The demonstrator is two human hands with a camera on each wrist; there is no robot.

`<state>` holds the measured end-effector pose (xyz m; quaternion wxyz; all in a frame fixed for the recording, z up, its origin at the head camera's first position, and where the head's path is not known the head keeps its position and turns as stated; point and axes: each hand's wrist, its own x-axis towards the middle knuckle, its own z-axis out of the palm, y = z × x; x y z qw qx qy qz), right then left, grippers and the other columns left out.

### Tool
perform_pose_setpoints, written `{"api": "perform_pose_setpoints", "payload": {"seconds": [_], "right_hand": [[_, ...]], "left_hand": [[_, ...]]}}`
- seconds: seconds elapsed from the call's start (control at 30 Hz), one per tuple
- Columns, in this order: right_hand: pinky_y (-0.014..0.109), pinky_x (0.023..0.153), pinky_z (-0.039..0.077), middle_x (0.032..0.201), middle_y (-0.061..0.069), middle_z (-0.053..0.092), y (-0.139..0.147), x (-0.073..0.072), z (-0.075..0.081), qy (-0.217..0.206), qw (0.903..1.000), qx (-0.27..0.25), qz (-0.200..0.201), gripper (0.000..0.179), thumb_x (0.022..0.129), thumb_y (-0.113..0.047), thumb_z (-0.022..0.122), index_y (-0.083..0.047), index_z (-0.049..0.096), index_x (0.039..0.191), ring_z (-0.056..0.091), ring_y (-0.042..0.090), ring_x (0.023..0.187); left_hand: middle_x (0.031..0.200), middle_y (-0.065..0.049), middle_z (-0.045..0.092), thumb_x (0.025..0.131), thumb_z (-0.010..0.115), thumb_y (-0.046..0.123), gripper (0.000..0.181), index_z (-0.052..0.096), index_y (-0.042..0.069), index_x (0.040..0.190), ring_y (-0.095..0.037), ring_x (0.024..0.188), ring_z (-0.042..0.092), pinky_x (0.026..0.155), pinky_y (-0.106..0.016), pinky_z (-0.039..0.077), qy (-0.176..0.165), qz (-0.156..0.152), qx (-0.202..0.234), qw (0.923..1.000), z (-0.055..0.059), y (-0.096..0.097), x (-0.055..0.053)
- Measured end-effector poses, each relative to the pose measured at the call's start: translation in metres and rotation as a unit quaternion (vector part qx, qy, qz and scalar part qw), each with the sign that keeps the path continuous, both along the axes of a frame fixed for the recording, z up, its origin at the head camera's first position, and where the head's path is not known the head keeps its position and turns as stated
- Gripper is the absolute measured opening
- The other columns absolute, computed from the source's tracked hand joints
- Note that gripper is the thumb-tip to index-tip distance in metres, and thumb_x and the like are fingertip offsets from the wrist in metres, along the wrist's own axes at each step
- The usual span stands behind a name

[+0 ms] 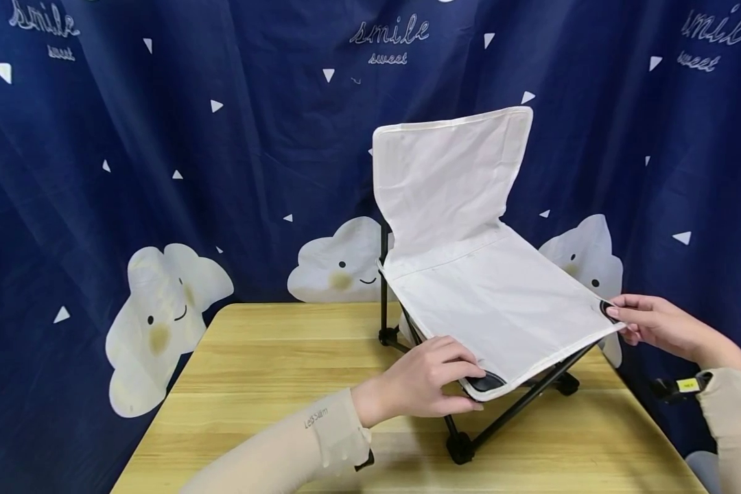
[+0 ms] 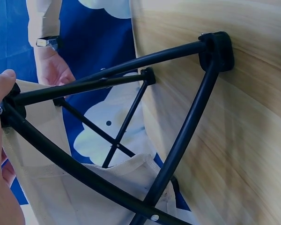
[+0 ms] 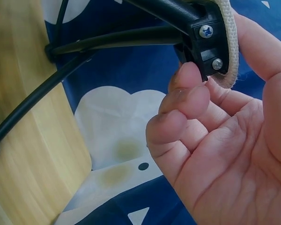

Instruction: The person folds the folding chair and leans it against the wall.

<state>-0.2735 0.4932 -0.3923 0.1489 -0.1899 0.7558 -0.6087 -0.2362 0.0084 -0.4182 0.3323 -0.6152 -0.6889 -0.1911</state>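
An unfolded camping chair [image 1: 500, 295] with white fabric and black tube legs stands on the table, its backrest [image 1: 447, 178] upright at the far side. My left hand [image 1: 429, 377] pinches the near left seat corner, fingers over the black corner patch [image 1: 489, 381] and thumb lower at the edge. At the right seat corner, my right hand [image 1: 669, 328] grips with the thumb on top and the other fingers curled beneath. The right wrist view shows those fingers by the black plastic corner bracket [image 3: 208, 47] with two screws. Crossed leg tubes [image 2: 185, 136] show under the seat in the left wrist view.
The wood-grain table [image 1: 272, 363] ends close to the chair's right side. Behind it hangs a dark blue curtain [image 1: 253, 151] with white clouds and triangles. A black leg foot [image 1: 460, 447] sits near the table's front.
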Motion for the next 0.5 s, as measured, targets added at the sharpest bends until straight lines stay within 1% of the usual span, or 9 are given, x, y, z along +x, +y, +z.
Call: {"api": "perform_pose_setpoints", "payload": {"seconds": [0.1, 0.17, 0.2, 0.33, 0.4, 0.5], "right_hand": [[0.031, 0.06, 0.049, 0.087, -0.007, 0.071, 0.001, -0.0005, 0.0008, -0.003, 1.0, 0.0, -0.001, 0.042, 0.113, 0.006, 0.037, -0.016, 0.073, 0.113, 0.061, 0.012, 0.071], [0.028, 0.061, 0.051, 0.088, -0.007, 0.072, 0.0018, -0.0005, 0.0016, -0.004, 0.9999, 0.006, -0.007, 0.043, 0.113, 0.006, 0.037, -0.018, 0.074, 0.113, 0.063, 0.009, 0.072], [0.027, 0.062, 0.052, 0.089, -0.007, 0.073, 0.0023, -0.0007, 0.0016, -0.004, 1.0, 0.005, -0.004, 0.044, 0.113, 0.006, 0.037, -0.018, 0.074, 0.113, 0.064, 0.009, 0.073], [0.026, 0.066, 0.055, 0.093, -0.004, 0.074, 0.0051, -0.0025, 0.0011, -0.011, 0.9985, -0.038, 0.038, 0.049, 0.114, 0.007, 0.031, -0.014, 0.074, 0.119, 0.066, 0.009, 0.076], [0.025, 0.068, 0.057, 0.095, -0.003, 0.075, 0.0064, -0.0037, 0.001, -0.021, 0.9951, -0.07, 0.067, 0.052, 0.113, 0.008, 0.028, -0.012, 0.074, 0.123, 0.067, 0.01, 0.079], [0.023, 0.072, 0.06, 0.098, -0.001, 0.077, 0.0074, -0.0056, 0.0015, -0.029, 0.9907, -0.097, 0.091, 0.055, 0.113, 0.01, 0.024, -0.011, 0.074, 0.127, 0.07, 0.009, 0.082]], "left_hand": [[0.11, 0.003, 0.075, 0.088, 0.092, 0.042, 0.04, 0.08, 0.013, 0.113, -0.01, 0.105, 0.07, 0.105, -0.018, 0.053, -0.005, -0.008, 0.01, 0.9999, -0.0011, 0.0002, 0.0001], [0.11, 0.003, 0.075, 0.088, 0.092, 0.04, 0.039, 0.08, 0.013, 0.113, -0.01, 0.105, 0.07, 0.106, -0.018, 0.053, -0.003, -0.012, 0.015, 0.9998, -0.0019, 0.0006, 0.0004], [0.11, 0.003, 0.075, 0.089, 0.092, 0.04, 0.039, 0.081, 0.013, 0.113, -0.01, 0.105, 0.07, 0.106, -0.018, 0.053, -0.003, -0.012, 0.017, 0.9998, -0.0022, 0.0008, 0.0005], [0.111, 0.002, 0.075, 0.089, 0.092, 0.039, 0.037, 0.082, 0.013, 0.114, -0.011, 0.107, 0.071, 0.106, -0.018, 0.053, 0.003, -0.01, 0.023, 0.9997, -0.0035, 0.0009, 0.0008], [0.111, 0.002, 0.075, 0.089, 0.092, 0.038, 0.037, 0.082, 0.013, 0.114, -0.011, 0.106, 0.071, 0.106, -0.018, 0.053, 0.002, -0.009, 0.025, 0.9996, -0.0038, 0.0006, 0.0011], [0.109, 0.004, 0.077, 0.089, 0.092, 0.038, 0.036, 0.082, 0.014, 0.114, -0.01, 0.103, 0.071, 0.105, -0.018, 0.053, 0.006, -0.005, 0.028, 0.9996, -0.0036, 0.0, 0.0013]]}}
